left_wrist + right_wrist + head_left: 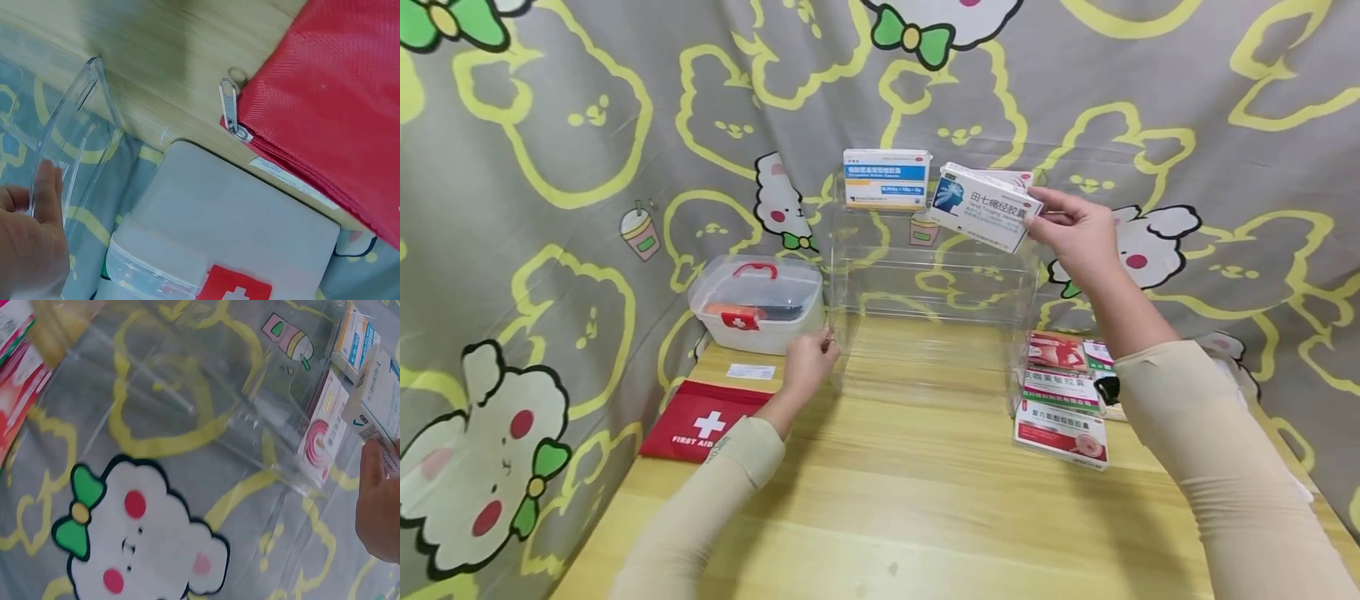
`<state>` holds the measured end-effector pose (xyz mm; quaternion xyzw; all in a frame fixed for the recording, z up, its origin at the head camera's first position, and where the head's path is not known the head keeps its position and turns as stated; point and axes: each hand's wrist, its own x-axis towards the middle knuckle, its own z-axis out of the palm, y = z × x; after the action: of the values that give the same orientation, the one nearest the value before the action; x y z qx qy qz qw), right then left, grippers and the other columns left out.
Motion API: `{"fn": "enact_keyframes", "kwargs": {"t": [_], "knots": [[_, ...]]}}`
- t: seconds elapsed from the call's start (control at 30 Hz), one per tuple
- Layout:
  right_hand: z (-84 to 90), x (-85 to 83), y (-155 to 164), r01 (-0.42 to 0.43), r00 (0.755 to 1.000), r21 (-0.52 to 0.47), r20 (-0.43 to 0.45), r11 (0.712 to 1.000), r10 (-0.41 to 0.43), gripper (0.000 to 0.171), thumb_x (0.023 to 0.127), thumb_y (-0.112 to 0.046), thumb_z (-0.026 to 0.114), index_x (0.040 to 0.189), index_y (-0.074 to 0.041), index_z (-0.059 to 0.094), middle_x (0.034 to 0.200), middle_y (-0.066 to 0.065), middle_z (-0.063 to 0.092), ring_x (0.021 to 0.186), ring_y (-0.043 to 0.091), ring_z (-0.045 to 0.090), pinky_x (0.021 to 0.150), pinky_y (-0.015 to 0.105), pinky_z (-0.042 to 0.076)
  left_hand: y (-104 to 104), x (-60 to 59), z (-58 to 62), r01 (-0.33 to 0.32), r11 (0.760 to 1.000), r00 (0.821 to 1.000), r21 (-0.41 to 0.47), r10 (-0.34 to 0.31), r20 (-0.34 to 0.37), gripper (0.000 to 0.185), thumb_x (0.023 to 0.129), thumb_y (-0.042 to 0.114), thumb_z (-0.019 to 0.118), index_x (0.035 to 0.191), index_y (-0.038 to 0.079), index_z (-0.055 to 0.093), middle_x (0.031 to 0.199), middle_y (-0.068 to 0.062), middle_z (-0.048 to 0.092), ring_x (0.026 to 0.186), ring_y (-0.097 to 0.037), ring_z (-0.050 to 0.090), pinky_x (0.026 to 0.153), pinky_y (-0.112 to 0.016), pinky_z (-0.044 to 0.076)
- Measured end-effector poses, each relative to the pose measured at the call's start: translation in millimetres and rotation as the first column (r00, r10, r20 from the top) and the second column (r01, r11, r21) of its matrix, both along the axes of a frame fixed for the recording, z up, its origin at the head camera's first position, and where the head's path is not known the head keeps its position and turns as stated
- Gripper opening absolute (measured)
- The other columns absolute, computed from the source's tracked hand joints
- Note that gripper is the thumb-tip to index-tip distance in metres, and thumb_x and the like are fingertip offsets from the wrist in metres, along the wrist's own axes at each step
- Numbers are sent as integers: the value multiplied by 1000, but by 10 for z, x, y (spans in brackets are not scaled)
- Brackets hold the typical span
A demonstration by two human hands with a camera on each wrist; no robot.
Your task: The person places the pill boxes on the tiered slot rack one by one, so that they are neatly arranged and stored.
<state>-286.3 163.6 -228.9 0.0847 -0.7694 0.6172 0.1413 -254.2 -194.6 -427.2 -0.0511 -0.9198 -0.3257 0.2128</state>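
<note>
A white and blue medicine box (982, 208) is pinched at its right end by my right hand (1078, 237), tilted in front of the top tier of a clear acrylic rack (928, 312). Behind it on that tier is a white and pink medicine box (324, 430), mostly covered in the head view. To the left, a blue, white and orange medicine box (887, 180) stands upright on the same tier. My left hand (807, 364) grips the rack's left side panel (78, 125) between thumb and fingers. The rack's lower tiers hold nothing visible.
Left of the rack stands a white first-aid case (760, 304) with a translucent lid. A red first-aid pouch (681, 408) and a small white packet (751, 372) lie in front of it. Several medicine boxes (1062, 433) lie at the rack's right. A patterned curtain (647, 108) hangs behind.
</note>
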Motion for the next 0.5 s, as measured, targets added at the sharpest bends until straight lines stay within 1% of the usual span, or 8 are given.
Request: {"fn": "enact_keyframes", "kwargs": {"t": [0.03,0.13,0.27,0.37,0.5], "knots": [[8,-35,-27,7,1000,-13,-1,1000,-7,41,82,-6,69,122,-13,64,95,-3,65,92,7,62,69,12,50,31,-15,-8,10,1000,1000,0,-10,0,29,81,4,54,104,-2,71,76,-13,70,51,-15,50,45,-24,40],[24,-141,-134,23,1000,-15,1,1000,-23,40,82,-3,67,122,-12,65,93,-4,63,92,9,60,69,12,50,87,-41,-9,31,999,999,14,-31,8,31,82,5,53,108,-1,70,75,-12,70,49,-13,46,43,-23,37],[13,-306,-354,11,1000,-4,17,1000,-11,39,83,-3,66,122,-11,64,95,-2,61,94,11,60,71,14,50,78,-21,24,7,999,999,42,-8,38,31,82,3,54,109,-1,69,77,-13,70,49,-13,46,43,-22,37],[-14,-420,-519,23,999,44,24,999,-24,38,83,-6,66,121,-12,65,96,-1,62,94,11,60,69,14,50,44,8,62,-6,999,997,47,2,72,32,82,3,54,110,-2,68,80,-15,70,49,-13,47,43,-23,38],[-70,-519,-691,35,999,118,18,992,-38,37,84,-9,67,120,-15,66,97,1,63,92,11,60,66,15,48,8,31,86,-3,997,991,80,-8,137,34,83,4,53,114,-1,65,88,-17,71,47,-11,44,42,-22,37]]}}
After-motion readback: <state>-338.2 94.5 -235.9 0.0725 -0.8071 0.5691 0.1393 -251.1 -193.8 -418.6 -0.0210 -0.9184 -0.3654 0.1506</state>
